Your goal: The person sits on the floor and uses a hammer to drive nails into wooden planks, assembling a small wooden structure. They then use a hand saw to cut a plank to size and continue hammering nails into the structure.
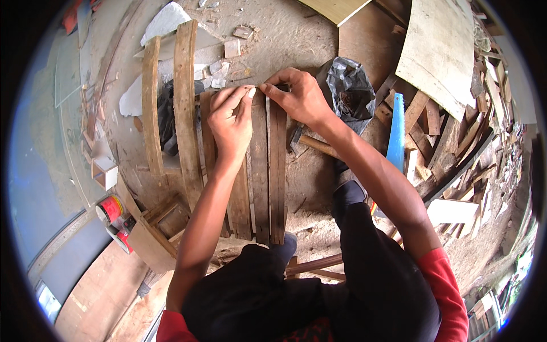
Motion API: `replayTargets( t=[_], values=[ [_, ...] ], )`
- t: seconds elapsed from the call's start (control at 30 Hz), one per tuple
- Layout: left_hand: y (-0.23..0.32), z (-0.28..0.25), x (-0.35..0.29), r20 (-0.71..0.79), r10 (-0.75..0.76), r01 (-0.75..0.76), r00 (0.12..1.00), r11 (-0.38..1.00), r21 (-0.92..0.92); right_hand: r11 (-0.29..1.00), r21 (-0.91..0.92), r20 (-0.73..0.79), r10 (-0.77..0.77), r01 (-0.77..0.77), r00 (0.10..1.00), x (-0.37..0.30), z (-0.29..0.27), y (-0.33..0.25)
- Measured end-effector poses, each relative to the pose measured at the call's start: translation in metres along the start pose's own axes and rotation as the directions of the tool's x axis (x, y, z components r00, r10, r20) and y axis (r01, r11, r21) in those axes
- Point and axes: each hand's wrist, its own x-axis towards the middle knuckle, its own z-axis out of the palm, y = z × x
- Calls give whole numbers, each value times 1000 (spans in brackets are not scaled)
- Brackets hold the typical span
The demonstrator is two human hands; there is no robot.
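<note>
- Wooden slats (260, 171) lie side by side in the middle, running from near to far.
- The left hand (232, 119) is at their far ends, thumb and fingertips drawn together; I cannot tell whether anything is pinched there.
- The right hand (299, 98), just right of it, has thumb and forefinger together at those same ends; anything between them is too small to make out.
- Right of the hands sits a black plastic bag (362, 91).
- Farther right, a blue saw (396, 131) rests by scrap wood (441, 128).
</note>
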Motion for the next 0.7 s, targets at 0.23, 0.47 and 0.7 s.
replayTargets(
  t=[0.23, 0.47, 0.7],
  values=[
    [-2, 3, -2, 0, 106, -106, 994, 991, 79, 977, -35, -271, -213, 211, 939, -23, -17, 15],
    [-3, 2, -3, -7, 95, -94, 995, 992, 88, 900, -403, 79, -143, 163, 987, -159, -50, 77],
    [1, 3, 1, 7, 115, -115, 993, 985, 129, 669, -734, 181, 25, 119, 983, -174, -54, 95]
  ],
)
